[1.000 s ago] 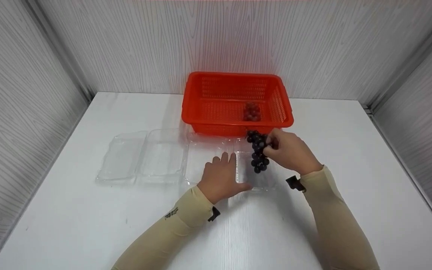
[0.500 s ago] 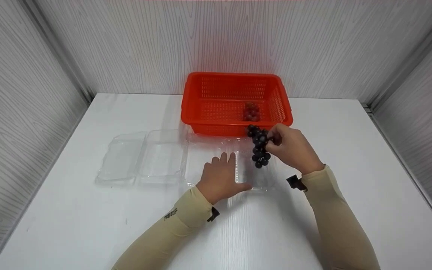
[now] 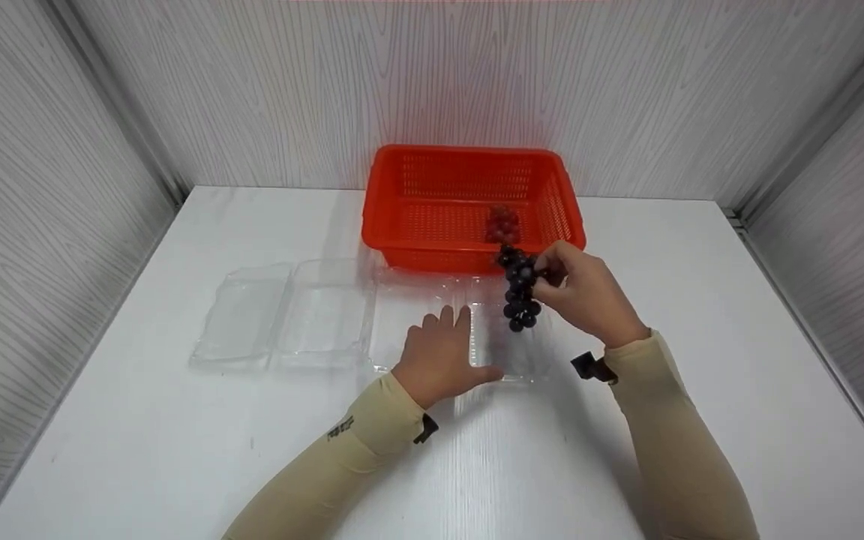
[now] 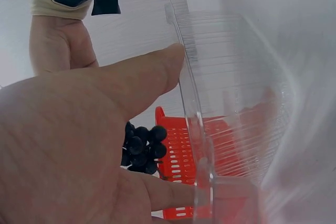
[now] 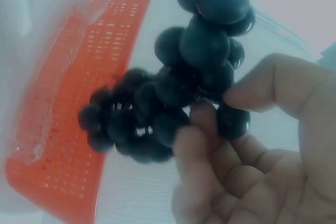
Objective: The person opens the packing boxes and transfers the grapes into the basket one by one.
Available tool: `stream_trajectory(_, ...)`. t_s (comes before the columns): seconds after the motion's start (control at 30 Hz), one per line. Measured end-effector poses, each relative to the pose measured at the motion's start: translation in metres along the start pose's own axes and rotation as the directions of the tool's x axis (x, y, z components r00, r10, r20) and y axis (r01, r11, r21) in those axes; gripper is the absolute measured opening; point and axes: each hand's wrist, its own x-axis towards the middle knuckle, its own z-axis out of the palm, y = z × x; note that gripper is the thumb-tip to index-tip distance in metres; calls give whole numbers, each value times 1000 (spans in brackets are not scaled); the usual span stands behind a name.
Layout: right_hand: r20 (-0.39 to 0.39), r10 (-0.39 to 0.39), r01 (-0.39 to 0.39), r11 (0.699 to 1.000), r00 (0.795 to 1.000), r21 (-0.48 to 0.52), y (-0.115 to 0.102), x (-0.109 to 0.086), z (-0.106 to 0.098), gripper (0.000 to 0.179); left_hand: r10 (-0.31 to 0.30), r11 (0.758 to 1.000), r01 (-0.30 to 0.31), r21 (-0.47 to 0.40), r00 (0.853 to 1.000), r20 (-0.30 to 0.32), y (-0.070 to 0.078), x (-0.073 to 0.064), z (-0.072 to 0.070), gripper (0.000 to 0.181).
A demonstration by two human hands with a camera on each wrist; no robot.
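Observation:
A bunch of dark grapes (image 3: 520, 289) hangs from my right hand (image 3: 582, 291), pinched between thumb and fingers above the right-hand clear plastic box (image 3: 511, 352). In the right wrist view the bunch of grapes (image 5: 173, 85) fills the middle, the thumb and fingertips around one side of it. My left hand (image 3: 439, 356) lies with straight, spread fingers over the join between two sections of clear plastic box. The left wrist view has its thumb (image 4: 157, 72) at the rim of a clear box (image 4: 236, 72).
Behind the boxes stands a red plastic basket (image 3: 432, 259) with a bunch of reddish grapes (image 3: 503, 225) in its right part. More clear plastic sections, one like a lid (image 3: 241, 319) and one like a tray (image 3: 327, 315), lie on the white table to the left.
My right hand has risen slightly away from me with the dark grapes, which now overlap the basket's front edge in the head view. The left hand stays in place.

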Motion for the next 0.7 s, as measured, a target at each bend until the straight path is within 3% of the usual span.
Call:
stream_trajectory(0.23,-70,-26,31,997,997,69,3,-1,-2,13,-18,1000,19,-14,999,39,2,3,0,103)
stream_trajectory(0.7,-97,-50,52,998,994,22,2,0,3,10,2,1000,-2,-2,1000,6,-2,2,5,101)
